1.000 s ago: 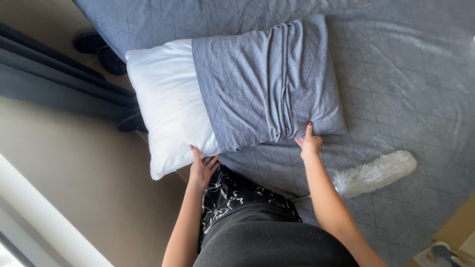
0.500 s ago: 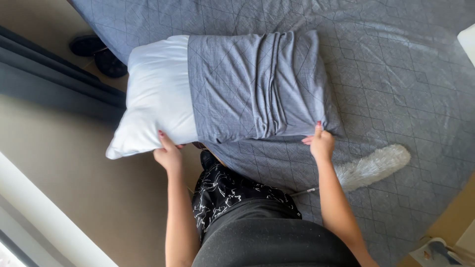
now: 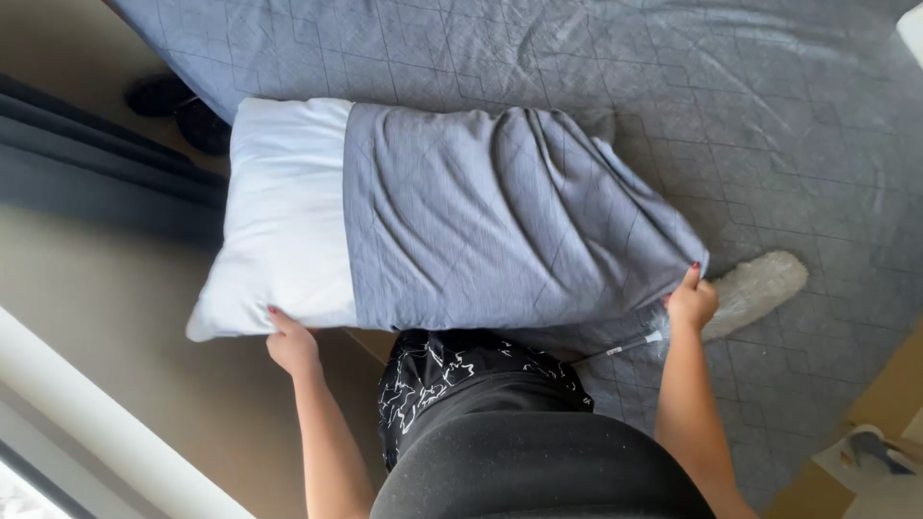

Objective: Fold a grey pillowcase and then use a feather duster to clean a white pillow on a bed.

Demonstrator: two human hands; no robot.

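Since the earlier frames the pillow (image 3: 288, 221) has been pulled nearer the body and farther off the edge of the grey bed cover (image 3: 769, 115), its white end bare. Beyond that end, dark shoes (image 3: 178, 106) sit on the floor. Its grey pillowcase (image 3: 500, 221) covers about two thirds. Best grip, I judge: left hand (image 3: 291, 344) pinching the pillow's white bottom edge, right hand (image 3: 690, 303) with fingers clamped on the pillowcase's corner, keeping clear of the white duster (image 3: 755, 288) just beside that corner.

No labels, signs or screens in view. Only possible package: a small whitish item with a blue-grey patch (image 3: 870, 457) at the bottom right corner, on the tan floor beside the bed; too cut off and blurred to tell its kind.
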